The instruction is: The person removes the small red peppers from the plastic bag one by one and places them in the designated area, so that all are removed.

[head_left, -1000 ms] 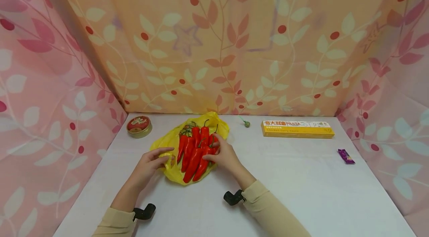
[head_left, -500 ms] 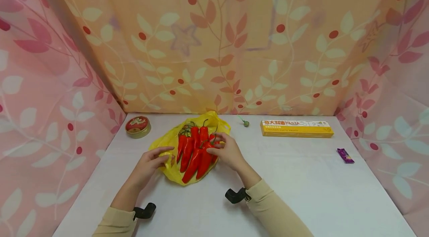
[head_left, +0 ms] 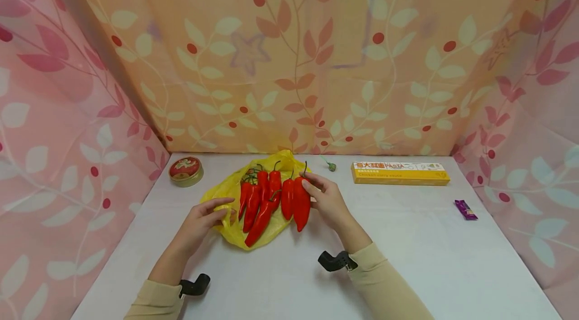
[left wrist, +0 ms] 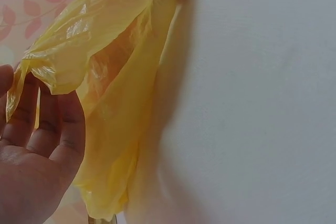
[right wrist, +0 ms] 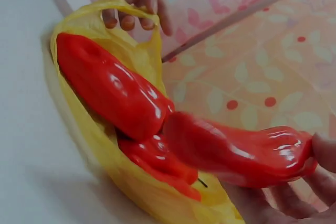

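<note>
A yellow plastic bag (head_left: 230, 190) lies open on the white table (head_left: 407, 244), with several red peppers (head_left: 260, 199) on it. My left hand (head_left: 216, 211) grips the bag's near left edge; in the left wrist view its fingers (left wrist: 50, 124) touch the bunched bag (left wrist: 115, 93). My right hand (head_left: 313, 187) pinches one red pepper (head_left: 301, 203) by its stem end, tip down, at the bag's right edge. The right wrist view has this pepper (right wrist: 241, 150) close up in my fingers (right wrist: 294, 198), above the other peppers (right wrist: 110, 90) in the bag (right wrist: 152, 198), with my left hand (right wrist: 131, 3) behind.
A round red tin (head_left: 186, 171) stands at the back left. A long yellow pasta box (head_left: 400, 173) lies at the back right, a small green stem piece (head_left: 332, 166) left of it. A purple wrapper (head_left: 466, 210) lies far right. Patterned cloth walls close three sides.
My right hand has picked one pepper from the pile and drawn it right, off the others; it now hangs tip down. The left hand has stayed on the bag.
</note>
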A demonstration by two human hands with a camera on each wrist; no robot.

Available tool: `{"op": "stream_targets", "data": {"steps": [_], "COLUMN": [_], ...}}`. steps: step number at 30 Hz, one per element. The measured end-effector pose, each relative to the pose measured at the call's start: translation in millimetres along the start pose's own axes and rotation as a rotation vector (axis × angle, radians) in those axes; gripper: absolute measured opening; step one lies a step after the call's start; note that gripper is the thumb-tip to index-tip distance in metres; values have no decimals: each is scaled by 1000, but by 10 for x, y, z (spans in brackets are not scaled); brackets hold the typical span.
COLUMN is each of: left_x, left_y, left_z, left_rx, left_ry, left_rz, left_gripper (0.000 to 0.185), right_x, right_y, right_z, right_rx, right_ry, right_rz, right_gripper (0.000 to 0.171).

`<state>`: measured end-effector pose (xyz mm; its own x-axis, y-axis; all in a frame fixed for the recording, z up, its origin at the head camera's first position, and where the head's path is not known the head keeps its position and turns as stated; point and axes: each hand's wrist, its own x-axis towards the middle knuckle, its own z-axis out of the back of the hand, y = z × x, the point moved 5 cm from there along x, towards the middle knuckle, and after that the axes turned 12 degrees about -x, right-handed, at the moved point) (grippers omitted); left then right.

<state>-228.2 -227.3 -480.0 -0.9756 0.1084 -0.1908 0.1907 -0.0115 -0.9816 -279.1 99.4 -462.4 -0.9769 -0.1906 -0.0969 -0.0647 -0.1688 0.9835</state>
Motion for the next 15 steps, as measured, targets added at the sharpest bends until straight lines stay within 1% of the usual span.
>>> {"op": "stream_targets", "data": {"steps": [4,6,11,13,15], "left_x": [-11,-13,3,8,10], "left_y": [2,1,10,17,19], "left_z": [-3,-1,-2,-1,0], "left_rx": [-2,-4,-6,0,0], "left_ry": [8,8,13,19,17], "left_rz": [3,3,0,-4,-3], "left_gripper": [41,42,41,41,41], "right_x": [-40,-64,-143,-181,-221], "right_y": [-58,-80,-77,-76,-89], "right_z": [148,221,433,530,633], "right_rx": [-40,-48,-31,-43,-67], "right_ry": [-24,-33,-53,-68,-89], "right_rz": [-57,-66,-22,2,2], "right_gripper": [47,47,49,50,47]}}
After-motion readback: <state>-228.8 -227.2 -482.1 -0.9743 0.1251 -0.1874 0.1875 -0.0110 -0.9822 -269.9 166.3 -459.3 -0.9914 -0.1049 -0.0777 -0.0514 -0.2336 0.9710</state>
